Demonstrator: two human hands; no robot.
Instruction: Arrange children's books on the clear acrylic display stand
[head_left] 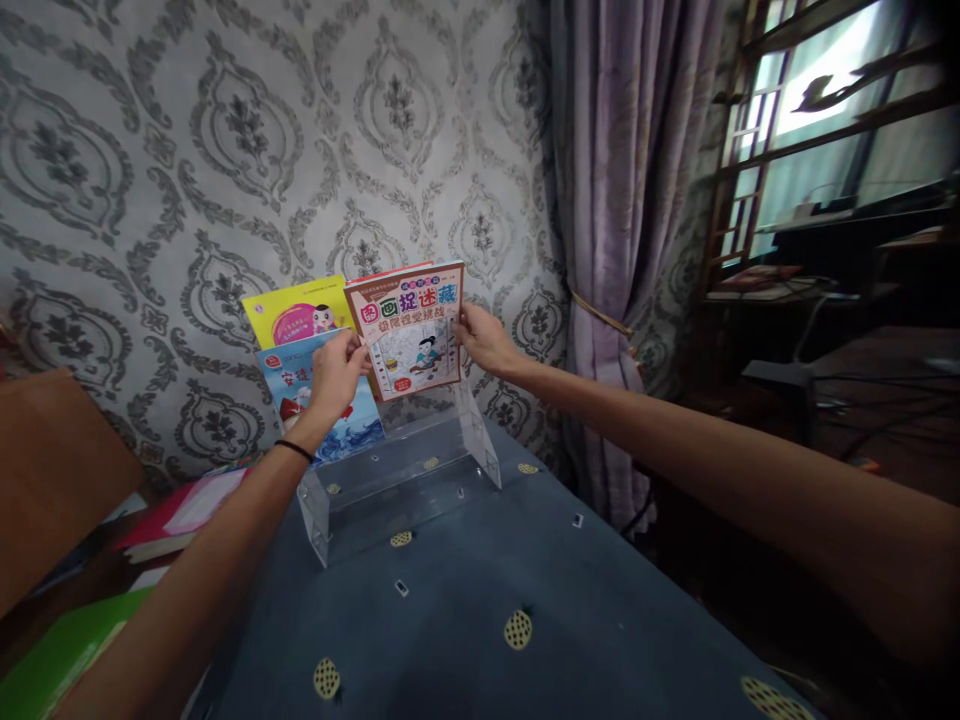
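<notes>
Both my hands grip a picture book point(409, 330) with a brown-bordered cover, tilted slightly, above the right part of a clear acrylic book rack point(480, 440). My left hand point(337, 372) is closed on its left edge, fingers curled. On the right edge, my right hand point(484, 338) pinches the book, its thumb at the cover's side. A blue book point(349, 430) stands at the rack's left, partly hidden behind my left hand. Behind it rises a yellow book point(289, 312) with a pink patch. A red edge of another book shows behind the held one.
The rack stands on a dark blue cloth point(450, 640) with pineapple prints, against a patterned wall point(247, 120). A cardboard box point(56, 470), a pink book point(180, 510) and a green book point(71, 640) lie at left. A purple curtain point(607, 200) hangs at right.
</notes>
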